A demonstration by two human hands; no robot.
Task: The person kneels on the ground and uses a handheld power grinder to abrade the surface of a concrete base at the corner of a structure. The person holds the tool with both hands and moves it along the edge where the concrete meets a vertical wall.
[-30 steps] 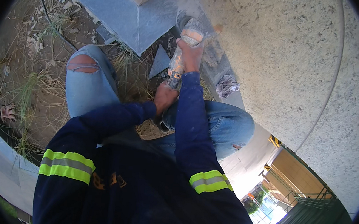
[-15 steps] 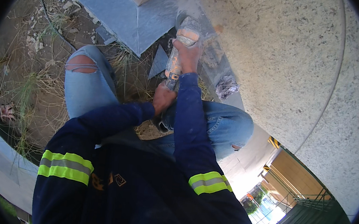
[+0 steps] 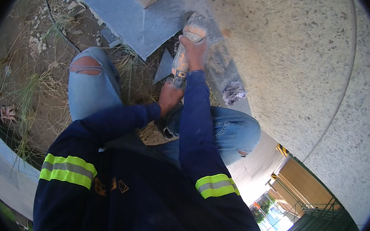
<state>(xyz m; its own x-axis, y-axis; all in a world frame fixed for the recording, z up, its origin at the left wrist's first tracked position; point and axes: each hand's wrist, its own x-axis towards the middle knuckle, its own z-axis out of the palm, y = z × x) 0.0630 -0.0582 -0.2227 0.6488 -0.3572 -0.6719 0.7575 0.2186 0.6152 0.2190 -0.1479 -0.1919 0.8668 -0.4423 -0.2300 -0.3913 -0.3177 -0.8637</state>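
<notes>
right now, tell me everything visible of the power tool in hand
The long power tool, apparently an angle grinder, is orange and dark, plastic-looking under pale dust. It points forward, its head by the grey slab; contact is unclear. The left hand grips its rear end, the right hand its body behind the head.

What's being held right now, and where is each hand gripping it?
A dusty, orange-marked power tool: the left hand grips its near end, the right hand its body toward the far end.
</notes>
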